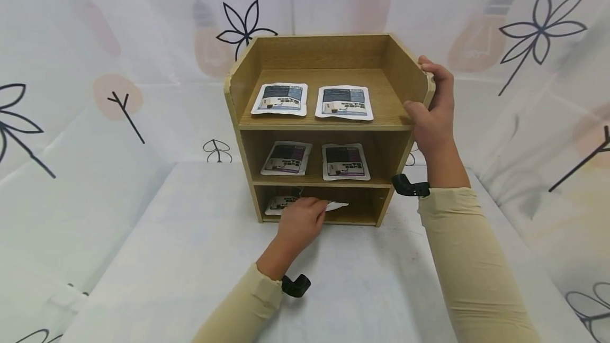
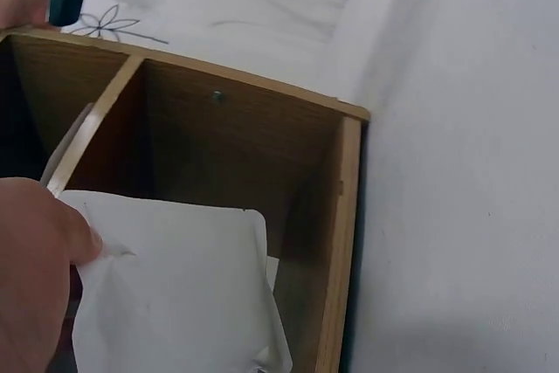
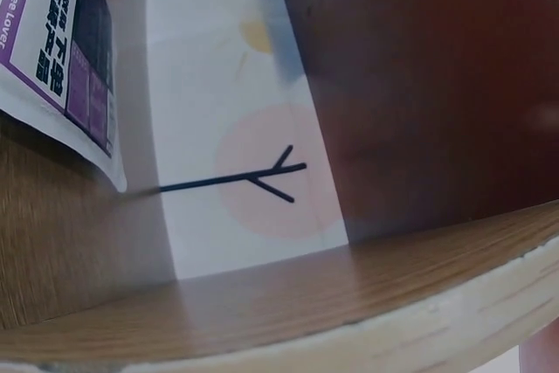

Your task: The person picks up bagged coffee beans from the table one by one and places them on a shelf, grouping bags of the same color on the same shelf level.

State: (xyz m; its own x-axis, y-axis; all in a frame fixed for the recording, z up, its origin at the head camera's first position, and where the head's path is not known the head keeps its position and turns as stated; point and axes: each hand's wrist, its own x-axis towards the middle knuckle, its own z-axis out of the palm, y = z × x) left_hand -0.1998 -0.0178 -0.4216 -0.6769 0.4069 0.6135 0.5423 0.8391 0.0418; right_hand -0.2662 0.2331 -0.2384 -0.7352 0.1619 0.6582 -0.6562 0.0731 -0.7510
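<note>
My left hand (image 1: 301, 222) reaches into the bottom tier of a small wooden shelf (image 1: 324, 53). Its thumb and fingers pinch a flat white coffee packet (image 1: 337, 206), whose plain white face fills much of the left wrist view, tilted in front of the compartment. Just left of that hand lies another coffee packet (image 1: 278, 205), partly hidden by the fingers. My right hand (image 1: 436, 120) grips the shelf's right side panel near the top, thumb on the inner face and fingers over the outside.
Two blue-labelled packets (image 1: 344, 102) lie side by side on the top tier. Two purple-labelled packets (image 1: 345, 162) lie on the middle one. The shelf stands on a white-covered table (image 1: 157, 258), before a patterned white curtain (image 1: 157, 25).
</note>
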